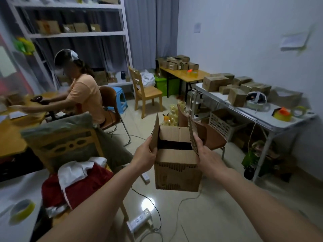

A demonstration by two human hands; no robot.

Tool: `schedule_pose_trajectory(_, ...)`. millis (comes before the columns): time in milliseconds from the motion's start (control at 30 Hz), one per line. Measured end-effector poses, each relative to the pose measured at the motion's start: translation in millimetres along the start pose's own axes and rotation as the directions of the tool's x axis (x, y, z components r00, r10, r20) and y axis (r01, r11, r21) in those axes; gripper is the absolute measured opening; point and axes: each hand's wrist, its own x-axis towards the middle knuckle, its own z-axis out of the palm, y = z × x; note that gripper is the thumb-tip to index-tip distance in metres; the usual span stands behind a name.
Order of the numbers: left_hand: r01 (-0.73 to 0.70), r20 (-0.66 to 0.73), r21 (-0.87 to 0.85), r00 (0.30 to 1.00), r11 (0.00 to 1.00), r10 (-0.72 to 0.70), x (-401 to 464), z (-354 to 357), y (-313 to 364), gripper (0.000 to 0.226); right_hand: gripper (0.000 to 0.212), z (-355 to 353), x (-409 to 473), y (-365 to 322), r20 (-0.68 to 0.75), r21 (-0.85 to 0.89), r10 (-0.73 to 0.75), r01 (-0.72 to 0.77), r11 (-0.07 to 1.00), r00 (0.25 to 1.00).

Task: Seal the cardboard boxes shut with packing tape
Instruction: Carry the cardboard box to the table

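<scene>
I hold a worn cardboard box (177,172) in the air in front of me, above the tiled floor. Its two side flaps stand upright and the near and far flaps lie partly folded in, leaving a dark gap. My left hand (146,155) pinches the left flap near its base. My right hand (208,155) grips the right flap the same way. A roll of clear tape (21,211) lies on the white table at lower left. A tape dispenser with an orange handle (282,114) and a loose tape roll (299,110) sit on the white table at right.
A white folding table (262,117) at right carries several small boxes. A brown chair (211,137) stands just behind the box. A wooden chair with red cloth (76,184) is at my left. A power strip (139,220) and cables lie on the floor. A seated person (83,96) works at a wooden desk.
</scene>
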Motion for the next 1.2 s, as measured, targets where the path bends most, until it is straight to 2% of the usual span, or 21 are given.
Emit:
schedule_pose_trajectory(200,-0.005,0.048,-0.072,0.999,0.997,0.009,99,-18,5,0.053,0.093,-9,86,8,-0.015,0.084,-0.004,0.005,0.996,1.0)
schedule_pose_trajectory(367,0.026,0.047,-0.078,0.999,0.997,-0.023,180,-7,-5,0.051,0.094,-10,168,28,0.081,0.039,-0.004,0.001,0.999,0.997)
schedule_pose_trajectory(500,0.081,-0.01,-0.063,0.997,0.995,-0.082,250,9,-9,0.049,0.095,-9,241,51,0.162,0.071,-0.036,0.025,0.997,0.986)
schedule_pose_trajectory(667,0.164,0.017,-0.083,0.986,0.983,-0.163,340,19,1,0.048,0.097,-25,336,81,0.167,0.128,-0.073,0.052,0.99,0.983)
schedule_pose_trajectory(800,0.209,0.059,-0.181,0.978,0.961,-0.202,399,11,11,0.046,0.097,-42,413,89,0.173,0.203,-0.147,0.111,0.973,0.974)
schedule_pose_trajectory(933,0.234,0.13,-0.225,0.969,0.946,-0.209,457,-1,7,0.054,0.097,-36,483,91,0.162,0.235,-0.193,0.153,0.96,0.968)
schedule_pose_trajectory(1200,0.282,0.129,-0.272,0.958,0.92,-0.256,609,-14,-37,0.065,0.089,-6,646,92,0.122,0.187,-0.195,0.171,0.967,0.973)
